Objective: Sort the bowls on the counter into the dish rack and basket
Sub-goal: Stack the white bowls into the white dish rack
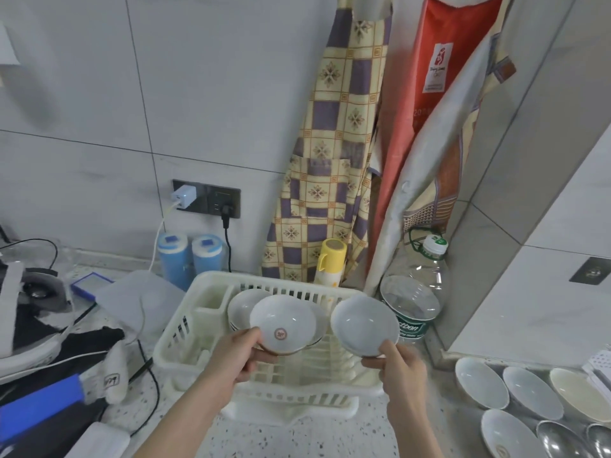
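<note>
A white plastic dish rack (185,335) stands on the counter in front of me. My left hand (238,355) grips a white bowl with a red emblem (284,322) by its near rim, tilted over the rack. My right hand (396,365) holds a plain white bowl (363,325) by its lower edge, above the rack's right side. Behind the emblem bowl, two white bowls (243,305) stand on edge in the rack. Several more bowls (481,381) sit at the lower right, white, cream and metal ones. No basket is visible.
A large clear water bottle (420,292) stands right of the rack. A yellow-capped can (330,262) and two blue containers (188,256) stand behind it. Cables, a charger and dark clutter (66,355) cover the counter at left. Aprons (330,143) hang on the wall.
</note>
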Demonstrator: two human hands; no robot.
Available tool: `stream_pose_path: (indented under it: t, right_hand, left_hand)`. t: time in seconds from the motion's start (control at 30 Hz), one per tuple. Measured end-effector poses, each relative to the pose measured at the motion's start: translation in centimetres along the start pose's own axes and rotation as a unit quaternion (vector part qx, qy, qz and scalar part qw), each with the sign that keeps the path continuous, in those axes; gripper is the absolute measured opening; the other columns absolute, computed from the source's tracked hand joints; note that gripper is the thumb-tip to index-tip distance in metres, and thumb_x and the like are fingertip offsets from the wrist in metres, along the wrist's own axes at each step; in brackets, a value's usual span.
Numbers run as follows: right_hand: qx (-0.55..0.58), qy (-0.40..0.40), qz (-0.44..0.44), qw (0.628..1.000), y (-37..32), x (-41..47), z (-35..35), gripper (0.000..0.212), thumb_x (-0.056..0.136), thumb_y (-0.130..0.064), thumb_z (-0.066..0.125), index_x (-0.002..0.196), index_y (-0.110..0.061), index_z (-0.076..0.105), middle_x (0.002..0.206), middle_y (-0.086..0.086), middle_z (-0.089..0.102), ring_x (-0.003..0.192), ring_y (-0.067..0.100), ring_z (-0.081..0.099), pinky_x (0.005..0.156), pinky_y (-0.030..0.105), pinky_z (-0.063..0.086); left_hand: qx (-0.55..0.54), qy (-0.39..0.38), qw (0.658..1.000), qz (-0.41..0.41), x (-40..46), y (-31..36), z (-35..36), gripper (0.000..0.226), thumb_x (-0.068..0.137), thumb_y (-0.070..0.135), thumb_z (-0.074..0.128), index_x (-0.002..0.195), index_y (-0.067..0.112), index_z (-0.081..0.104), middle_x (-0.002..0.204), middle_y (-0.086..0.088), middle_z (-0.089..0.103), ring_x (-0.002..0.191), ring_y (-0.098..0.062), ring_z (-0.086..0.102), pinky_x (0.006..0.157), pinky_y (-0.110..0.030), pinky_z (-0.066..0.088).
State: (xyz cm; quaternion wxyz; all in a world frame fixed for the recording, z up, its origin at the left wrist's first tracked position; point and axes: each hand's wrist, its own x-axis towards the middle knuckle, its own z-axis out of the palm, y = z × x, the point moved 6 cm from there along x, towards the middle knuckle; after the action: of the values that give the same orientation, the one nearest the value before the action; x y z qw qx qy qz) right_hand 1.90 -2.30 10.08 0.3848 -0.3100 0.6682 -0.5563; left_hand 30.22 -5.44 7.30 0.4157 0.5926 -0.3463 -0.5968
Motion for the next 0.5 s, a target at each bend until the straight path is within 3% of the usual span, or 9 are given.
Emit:
stream_pose_path:
  t: [0.17, 0.23, 0.33, 0.5]
  right_hand:
    - [-0.048, -0.035, 0.028, 0.998, 2.8, -0.3, 3.9, 0.021, 0.087, -0.013, 0.052, 0.086, 0.001, 0.067, 0.058, 0.015, 0.071, 0.044, 0.014, 0.034, 0.048, 0.027, 0.029]
    - [-0.055, -0.035, 0.018, 0.998, 3.3, -0.2, 4.9, 0.020, 0.089, -0.013, 0.052, 0.102, -0.007, 0.067, 0.057, 0.013, 0.070, 0.039, 0.008, 0.046, 0.052, 0.028, 0.033]
    - [-0.069, -0.040, 0.013, 0.997, 4.0, 0.4, 6.4, 0.038, 0.092, -0.015, 0.052, 0.130, -0.019, 0.057, 0.057, 0.010, 0.071, 0.048, 0.004, 0.061, 0.063, 0.031, 0.039]
    - [-0.088, -0.056, 0.020, 0.994, 4.6, 2.3, 9.1, 0.049, 0.093, -0.019, 0.051, 0.142, -0.026, 0.046, 0.061, 0.010, 0.073, 0.039, 0.000, 0.050, 0.057, 0.029, 0.036]
  left_hand:
    - [-0.023, 0.037, 0.999, 0.028, 1.8, 0.1, -4.0, 0.021, 0.087, 0.012, 0.050, 0.098, 0.006, 0.067, 0.077, -0.019, 0.076, 0.035, -0.009, 0.030, 0.036, -0.018, 0.020]
    - [-0.027, 0.040, 0.998, 0.033, 2.5, 0.1, -4.6, 0.021, 0.087, 0.013, 0.050, 0.099, 0.006, 0.066, 0.078, -0.018, 0.076, 0.035, -0.009, 0.030, 0.036, -0.019, 0.020]
    - [-0.041, 0.036, 0.997, 0.045, 3.6, 0.1, -5.1, 0.023, 0.086, 0.014, 0.050, 0.100, 0.006, 0.066, 0.080, -0.016, 0.077, 0.036, -0.009, 0.029, 0.037, -0.020, 0.020]
    - [-0.083, 0.027, 0.994, 0.058, 5.8, 0.1, -5.5, 0.022, 0.087, 0.015, 0.051, 0.101, 0.006, 0.066, 0.082, -0.015, 0.077, 0.038, -0.009, 0.029, 0.039, -0.022, 0.022]
